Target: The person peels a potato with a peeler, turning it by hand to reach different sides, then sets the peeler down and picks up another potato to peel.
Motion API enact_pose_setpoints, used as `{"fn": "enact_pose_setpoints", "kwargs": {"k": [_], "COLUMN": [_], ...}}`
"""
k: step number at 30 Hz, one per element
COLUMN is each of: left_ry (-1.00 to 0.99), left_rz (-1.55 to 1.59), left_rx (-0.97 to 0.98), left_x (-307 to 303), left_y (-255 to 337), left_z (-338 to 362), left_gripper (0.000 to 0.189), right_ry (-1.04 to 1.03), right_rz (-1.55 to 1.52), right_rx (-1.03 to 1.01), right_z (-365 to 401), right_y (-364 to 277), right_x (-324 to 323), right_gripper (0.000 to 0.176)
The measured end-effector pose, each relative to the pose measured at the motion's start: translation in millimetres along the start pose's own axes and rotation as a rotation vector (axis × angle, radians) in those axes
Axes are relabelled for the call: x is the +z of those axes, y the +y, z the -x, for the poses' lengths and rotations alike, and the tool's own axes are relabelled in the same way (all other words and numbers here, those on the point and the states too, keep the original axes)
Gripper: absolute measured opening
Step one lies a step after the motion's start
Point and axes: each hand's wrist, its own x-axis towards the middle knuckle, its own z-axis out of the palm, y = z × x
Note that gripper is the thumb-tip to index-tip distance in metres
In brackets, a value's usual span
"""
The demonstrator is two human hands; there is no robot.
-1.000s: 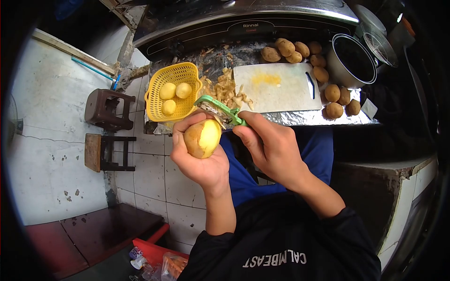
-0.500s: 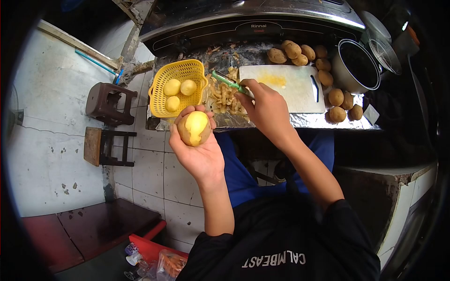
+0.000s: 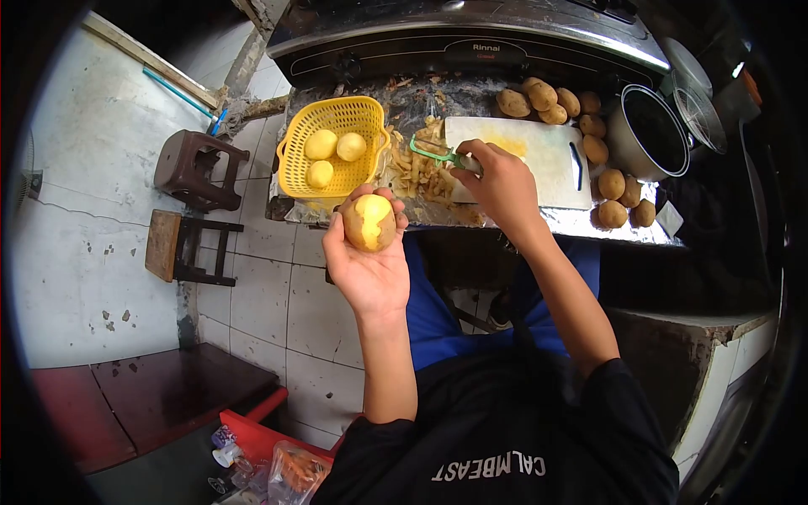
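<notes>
A partly peeled potato (image 3: 370, 223) rests in my left hand (image 3: 367, 269), palm up with the fingers curled round it. Yellow flesh shows on its upper face, brown skin on the sides. My right hand (image 3: 503, 187) grips a green peeler (image 3: 434, 153) by its handle, the blade end pointing left, apart from the potato. Beyond my left hand stands a yellow plastic basket (image 3: 290, 157) with three peeled potatoes (image 3: 321, 144) in it. Potato peelings (image 3: 412, 172) lie in a heap between the basket and a white cutting board (image 3: 551, 177).
Several unpeeled potatoes (image 3: 612, 183) lie behind and to the right of the board. A metal pot (image 3: 627, 139) stands at the right. Behind the counter is a stove (image 3: 404, 57). Two small stools (image 3: 181, 168) are on the floor at left.
The peeler has turned in my right hand and its blade end sits slightly lower and further right. The potato has rotated a little in my left hand. The whole view has shifted slightly.
</notes>
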Motion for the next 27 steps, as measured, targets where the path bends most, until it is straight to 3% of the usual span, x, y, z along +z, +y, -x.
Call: {"fn": "enact_pose_setpoints", "kwargs": {"k": [6,8,12,15,17,18,20,22,27], "left_ry": [0.015,0.017,0.025,0.031,0.018,-0.003,-0.027,0.052,-0.276], "left_rz": [-0.009,-0.022,-0.052,-0.039,-0.016,0.010,-0.015,-0.054,-0.087], "left_rx": [0.012,0.027,0.047,0.020,0.015,0.010,0.011,0.071,-0.043], "left_x": [-11.7,-12.6,-15.1,-15.7,-16.2,-15.7,-12.8,1.8,5.3], "left_y": [0.8,1.0,1.5,0.9,-2.2,-3.9,-4.7,-4.6,7.5], "left_z": [-0.7,-0.6,-2.2,-1.7,0.1,-1.2,1.5,5.1,18.7], "left_gripper": [0.044,0.043,0.043,0.043,0.043,0.043,0.044,0.041,0.050], "right_ry": [-0.080,-0.218,-0.196,-0.193,-0.248,-0.250,-0.251,-0.261,-0.212], "right_rz": [0.130,0.152,0.155,0.076,-0.311,-0.312,-0.406,-0.300,-0.202], "right_rx": [-0.055,-0.016,0.028,0.052,0.252,0.244,0.000,-0.183,-0.284], "right_z": [-8.3,-11.8,-9.4,-9.3,-0.3,4.8,25.3,35.3,39.8], "right_y": [7.0,10.3,11.4,12.0,-6.0,-18.2,-46.1,-58.6,-74.0], "right_x": [2.0,0.5,-1.1,-6.5,-21.9,-30.6,-47.7,-57.8,-69.8], "right_gripper": [0.021,0.023,0.027,0.026,0.023,0.023,0.022,0.026,0.026]}}
